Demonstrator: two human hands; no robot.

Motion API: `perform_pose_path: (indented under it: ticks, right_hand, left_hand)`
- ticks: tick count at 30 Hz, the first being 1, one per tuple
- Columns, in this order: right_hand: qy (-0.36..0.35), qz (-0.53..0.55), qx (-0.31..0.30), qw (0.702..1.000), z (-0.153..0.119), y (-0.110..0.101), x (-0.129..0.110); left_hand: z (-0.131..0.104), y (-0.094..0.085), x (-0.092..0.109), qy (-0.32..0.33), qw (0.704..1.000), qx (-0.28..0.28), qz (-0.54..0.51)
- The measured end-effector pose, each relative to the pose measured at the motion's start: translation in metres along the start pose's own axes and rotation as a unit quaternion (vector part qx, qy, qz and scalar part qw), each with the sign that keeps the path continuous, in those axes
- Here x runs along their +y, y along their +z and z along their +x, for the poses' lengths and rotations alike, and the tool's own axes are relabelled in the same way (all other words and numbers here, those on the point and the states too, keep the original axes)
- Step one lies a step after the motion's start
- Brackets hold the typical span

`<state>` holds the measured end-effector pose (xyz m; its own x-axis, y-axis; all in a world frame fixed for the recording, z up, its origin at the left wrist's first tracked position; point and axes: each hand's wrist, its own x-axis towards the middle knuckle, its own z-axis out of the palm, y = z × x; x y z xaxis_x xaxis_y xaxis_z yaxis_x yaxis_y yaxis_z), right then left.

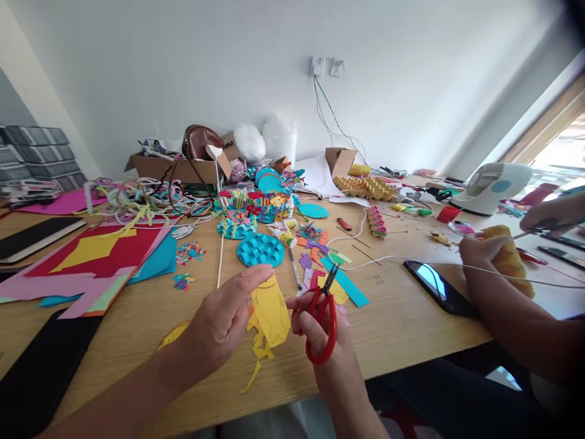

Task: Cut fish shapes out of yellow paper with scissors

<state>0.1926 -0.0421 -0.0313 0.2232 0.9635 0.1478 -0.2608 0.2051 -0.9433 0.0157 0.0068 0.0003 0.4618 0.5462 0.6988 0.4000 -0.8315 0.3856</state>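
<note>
Two bare hands meet over a wooden desk, with a piece of yellow paper between them. Curved outlines are drawn on the paper, and ragged offcuts hang or lie at its lower edge. The left hand is at the paper's left side, its upper fingers stretched toward the top edge; whether they pinch the paper cannot be told. The right hand has its fingers closed around the red handles of a pair of scissors, whose dark blades point up and away from the wearer. Its index fingertip is at the paper's right edge.

Just beyond the paper are a bumpy blue disc, a glue bottle and a pen. A blue strip slants behind the scissors. To the left, layered coloured sheets lie near small piles of bright confetti. To the right, a black phone lies near another person's arm; that person's hand touches a lumpy yellow piece.
</note>
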Motion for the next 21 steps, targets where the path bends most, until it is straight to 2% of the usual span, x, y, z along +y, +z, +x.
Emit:
perform_pose_path:
  ticks: [5,9,11,13,15,17,19,21]
  right_hand:
    - [0.071,0.055,-0.022,0.996,-0.009,0.025,0.000]
    - [0.072,0.060,-0.040,0.995,-0.009,0.032,-0.001]
    - [0.067,0.057,-0.033,0.996,-0.007,0.033,-0.002]
    - [0.064,0.050,-0.025,0.996,-0.004,0.035,-0.003]
    - [0.060,0.037,-0.020,0.997,-0.002,0.039,-0.004]
    - [0.061,0.022,-0.025,0.998,0.000,0.044,-0.005]
    - [0.065,0.010,-0.032,0.997,0.001,0.050,-0.005]
    - [0.070,0.000,-0.033,0.997,0.002,0.055,-0.004]
  left_hand:
    - [-0.020,-0.006,0.006,-0.014,0.999,0.033,0.018]
    - [-0.029,-0.009,0.008,-0.025,0.999,0.036,-0.011]
    - [-0.033,-0.010,0.008,-0.069,0.992,0.078,-0.066]
    - [-0.036,-0.011,0.009,-0.158,0.965,0.142,-0.151]
    - [-0.039,-0.010,0.009,-0.257,0.917,0.176,-0.248]
    - [-0.039,-0.008,0.010,-0.328,0.872,0.145,-0.332]
    - [-0.036,-0.005,0.011,-0.372,0.835,0.096,-0.393]
    - [-0.032,-0.002,0.012,-0.409,0.804,0.104,-0.418]
